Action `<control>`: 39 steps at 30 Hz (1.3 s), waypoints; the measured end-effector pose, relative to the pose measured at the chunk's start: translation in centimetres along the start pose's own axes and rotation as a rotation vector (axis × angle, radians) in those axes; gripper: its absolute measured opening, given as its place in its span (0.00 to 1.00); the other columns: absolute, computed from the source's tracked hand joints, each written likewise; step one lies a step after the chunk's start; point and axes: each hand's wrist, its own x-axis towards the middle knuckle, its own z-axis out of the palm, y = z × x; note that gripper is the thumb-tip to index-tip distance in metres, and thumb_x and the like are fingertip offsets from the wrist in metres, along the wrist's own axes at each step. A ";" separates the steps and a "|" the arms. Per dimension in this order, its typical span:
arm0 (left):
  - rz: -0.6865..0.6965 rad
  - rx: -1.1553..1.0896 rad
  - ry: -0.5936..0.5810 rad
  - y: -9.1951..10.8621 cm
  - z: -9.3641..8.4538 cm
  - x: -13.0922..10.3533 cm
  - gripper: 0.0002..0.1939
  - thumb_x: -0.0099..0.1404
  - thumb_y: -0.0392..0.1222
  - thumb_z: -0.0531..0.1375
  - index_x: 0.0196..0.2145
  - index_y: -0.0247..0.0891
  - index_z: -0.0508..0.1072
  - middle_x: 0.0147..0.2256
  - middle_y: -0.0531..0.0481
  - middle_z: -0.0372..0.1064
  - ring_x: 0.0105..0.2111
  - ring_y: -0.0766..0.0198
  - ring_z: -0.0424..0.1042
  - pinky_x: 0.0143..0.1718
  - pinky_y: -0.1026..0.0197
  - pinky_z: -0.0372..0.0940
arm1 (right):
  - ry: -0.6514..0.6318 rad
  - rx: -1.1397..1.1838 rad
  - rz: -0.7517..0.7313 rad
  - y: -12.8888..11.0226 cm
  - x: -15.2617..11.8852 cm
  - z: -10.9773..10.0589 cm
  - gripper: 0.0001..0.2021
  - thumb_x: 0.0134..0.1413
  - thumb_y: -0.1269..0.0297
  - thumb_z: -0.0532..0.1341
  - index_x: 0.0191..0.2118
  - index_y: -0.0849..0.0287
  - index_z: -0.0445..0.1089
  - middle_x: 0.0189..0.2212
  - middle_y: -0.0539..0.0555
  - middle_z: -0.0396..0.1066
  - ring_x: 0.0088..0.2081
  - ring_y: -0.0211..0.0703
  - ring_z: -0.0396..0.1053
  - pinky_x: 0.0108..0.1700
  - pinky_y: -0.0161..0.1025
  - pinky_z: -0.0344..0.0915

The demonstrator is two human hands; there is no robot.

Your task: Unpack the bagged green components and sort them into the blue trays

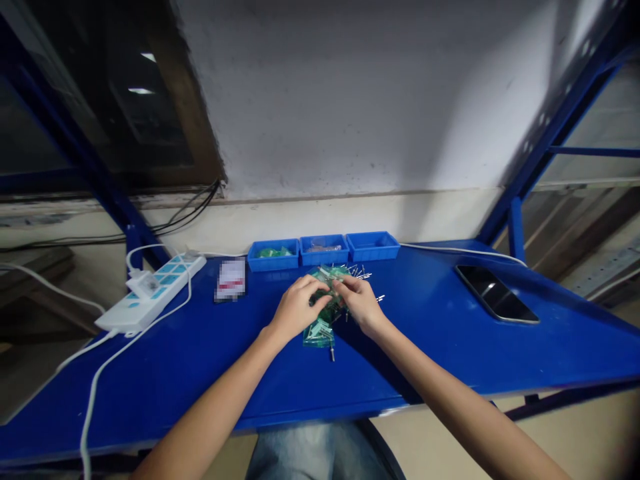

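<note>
Above the middle of the table, my left hand has its thumb and fingers closed at the edge of a green plastic bag. Facing it, my right hand is pinched, with its fingertips against the same green plastic; whatever small thing they hold is hidden. Around and beneath both hands lie loose blind rivets, thin and silvery. Closer to me, another green bag lies flat with rivets on or in it. A single rivet sticks out past its lower edge.
Three blue bins stand along the back: the left bin holds green bags, the middle bin small parts, and the right bin shows a bare floor. A power strip with cables, a blurred card and a phone lie around.
</note>
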 end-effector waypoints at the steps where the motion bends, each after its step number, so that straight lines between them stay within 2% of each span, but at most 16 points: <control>1: -0.102 -0.098 -0.010 -0.1 0.1 0.1 0.11 0.62 0.47 0.56 0.36 0.40 0.73 0.34 0.48 0.70 0.35 0.61 0.69 0.37 0.60 0.63 | 0.033 -0.077 -0.072 0.0 -0.1 0.0 0.14 0.51 0.55 0.59 0.32 0.61 0.74 0.25 0.51 0.66 0.27 0.39 0.62 0.28 0.35 0.60; 3: -0.309 -0.332 -0.024 -0.3 0.1 0.3 0.19 0.64 0.55 0.51 0.35 0.37 0.73 0.31 0.48 0.71 0.30 0.63 0.69 0.30 0.63 0.62 | 0.056 -0.259 -0.245 0.0 -0.3 0.0 0.12 0.53 0.61 0.57 0.38 0.58 0.75 0.33 0.55 0.67 0.34 0.42 0.65 0.33 0.38 0.63; 5: -0.460 -0.541 -0.029 -0.5 0.1 0.4 0.25 0.64 0.59 0.47 0.34 0.35 0.72 0.28 0.48 0.70 0.27 0.65 0.68 0.25 0.65 0.59 | 0.015 -0.425 -0.418 0.0 -0.7 0.2 0.14 0.54 0.67 0.55 0.44 0.55 0.73 0.41 0.57 0.65 0.40 0.45 0.65 0.40 0.41 0.65; 7: -0.532 -0.654 -0.024 -0.7 0.0 0.3 0.24 0.62 0.59 0.50 0.33 0.35 0.72 0.26 0.50 0.69 0.25 0.67 0.67 0.23 0.67 0.57 | -0.035 -0.554 -0.544 0.1 -1.0 0.4 0.18 0.53 0.72 0.54 0.49 0.53 0.70 0.47 0.58 0.62 0.45 0.47 0.63 0.46 0.45 0.64; 9: -0.544 -0.650 -0.008 -1.0 -0.3 0.4 0.20 0.60 0.56 0.54 0.34 0.36 0.71 0.24 0.53 0.67 0.24 0.68 0.66 0.22 0.68 0.56 | -0.052 -0.635 -0.590 0.3 -1.2 0.6 0.21 0.53 0.74 0.54 0.52 0.52 0.68 0.50 0.60 0.59 0.48 0.49 0.61 0.49 0.49 0.63; 11: -0.513 -0.541 0.062 -1.6 -1.1 0.8 0.18 0.59 0.55 0.56 0.34 0.36 0.71 0.23 0.53 0.67 0.23 0.67 0.66 0.23 0.67 0.56 | -0.034 -0.656 -0.577 0.4 -1.3 0.7 0.21 0.53 0.73 0.55 0.53 0.54 0.66 0.50 0.61 0.56 0.50 0.51 0.59 0.49 0.50 0.63; 14: -0.436 -0.238 0.279 -3.1 -3.1 2.6 0.17 0.60 0.54 0.54 0.34 0.36 0.71 0.26 0.51 0.70 0.27 0.63 0.69 0.27 0.65 0.59 | 0.019 -0.596 -0.525 0.4 -1.2 0.6 0.19 0.53 0.71 0.56 0.51 0.57 0.65 0.47 0.61 0.56 0.50 0.51 0.60 0.50 0.49 0.63; 16: -0.388 -0.017 0.416 -4.2 -4.6 4.4 0.15 0.60 0.51 0.55 0.35 0.37 0.72 0.31 0.48 0.73 0.30 0.60 0.70 0.32 0.63 0.61 | 0.038 -0.557 -0.482 0.2 -1.2 0.5 0.16 0.53 0.70 0.56 0.48 0.56 0.65 0.45 0.60 0.56 0.48 0.50 0.61 0.48 0.48 0.65; 19: -0.471 0.223 0.495 -5.8 -6.2 7.3 0.17 0.59 0.48 0.56 0.45 0.39 0.67 0.36 0.45 0.74 0.33 0.58 0.72 0.35 0.61 0.62 | 0.036 -0.538 -0.437 0.0 -1.2 0.5 0.13 0.53 0.69 0.56 0.45 0.55 0.66 0.45 0.59 0.56 0.47 0.50 0.62 0.44 0.47 0.66; 21: -0.602 0.338 0.422 -6.7 -6.2 8.8 0.22 0.59 0.48 0.56 0.50 0.39 0.63 0.36 0.44 0.74 0.37 0.54 0.72 0.36 0.59 0.62 | 0.028 -0.531 -0.417 -0.2 -1.2 0.5 0.12 0.53 0.68 0.56 0.44 0.55 0.66 0.44 0.59 0.56 0.47 0.50 0.62 0.42 0.46 0.66; 22: -0.666 0.404 0.347 -7.0 -5.9 9.3 0.23 0.59 0.49 0.55 0.51 0.40 0.61 0.37 0.42 0.74 0.39 0.52 0.72 0.36 0.57 0.62 | 0.021 -0.527 -0.408 -0.3 -1.2 0.5 0.11 0.53 0.68 0.56 0.44 0.56 0.66 0.44 0.59 0.57 0.46 0.50 0.62 0.42 0.45 0.66; 24: -0.749 0.513 0.169 -7.6 -5.0 10.0 0.22 0.60 0.52 0.54 0.49 0.40 0.64 0.40 0.39 0.73 0.42 0.48 0.72 0.37 0.55 0.63 | -0.013 -0.520 -0.400 -0.5 -1.1 0.4 0.09 0.54 0.67 0.56 0.41 0.56 0.68 0.40 0.58 0.60 0.43 0.48 0.63 0.41 0.45 0.65; 26: -0.765 0.561 0.048 -8.1 -4.0 10.1 0.20 0.59 0.54 0.54 0.44 0.39 0.68 0.42 0.36 0.72 0.43 0.44 0.71 0.37 0.52 0.63 | -0.053 -0.520 -0.405 -0.7 -1.1 0.2 0.07 0.56 0.68 0.55 0.38 0.56 0.69 0.35 0.56 0.64 0.40 0.47 0.64 0.40 0.44 0.64; 28: -0.744 0.567 0.022 -8.3 -3.4 10.1 0.20 0.58 0.55 0.54 0.40 0.38 0.70 0.43 0.35 0.72 0.44 0.42 0.71 0.38 0.50 0.64 | -0.092 -0.532 -0.418 -0.9 -1.2 0.1 0.06 0.56 0.68 0.54 0.35 0.56 0.69 0.32 0.54 0.66 0.38 0.46 0.64 0.40 0.44 0.63; 34: -0.731 0.605 0.003 -8.9 -3.4 10.7 0.20 0.60 0.52 0.54 0.46 0.39 0.68 0.41 0.36 0.73 0.42 0.44 0.72 0.38 0.50 0.64 | -0.200 -0.589 -0.461 -0.7 -1.9 0.9 0.06 0.56 0.68 0.55 0.33 0.57 0.69 0.30 0.53 0.66 0.37 0.45 0.63 0.40 0.42 0.61; 39: -0.700 0.635 -0.042 -8.1 -3.0 10.7 0.17 0.61 0.52 0.52 0.37 0.37 0.73 0.38 0.35 0.73 0.42 0.44 0.71 0.40 0.51 0.64 | -0.265 -0.622 -0.507 0.2 -1.6 1.5 0.05 0.56 0.68 0.55 0.33 0.58 0.69 0.30 0.54 0.65 0.36 0.44 0.63 0.38 0.41 0.62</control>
